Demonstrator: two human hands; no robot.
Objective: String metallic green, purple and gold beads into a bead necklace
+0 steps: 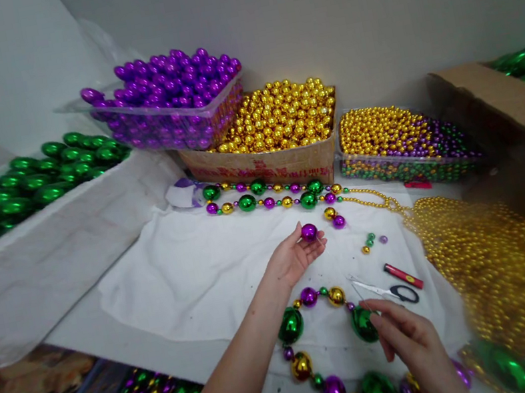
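Observation:
My left hand [297, 256] holds a shiny purple bead [309, 233] between thumb and fingers, above the white cloth. Lower right, my right hand [400, 328] has thumb and forefinger pinched on a thin pale strand [359, 292], thread or needle; I cannot tell which. Just beside those fingertips is a big green bead [364, 324], at one end of a curved string of green, gold and purple beads [334, 392]. That string runs along the cloth's near side and passes partly behind my right hand. Scissors [385, 290] and a red lighter [403, 275] lie beyond my right hand.
A finished-looking bead necklace [247, 203] lies across the white cloth [178, 265]. Behind stand a purple-bead tub [227, 111], a gold-bead carton [261, 164] and a small-bead tray [389, 164]. Green beads fill a white box [50, 261] at left; gold bead strands [498, 263] heap at right.

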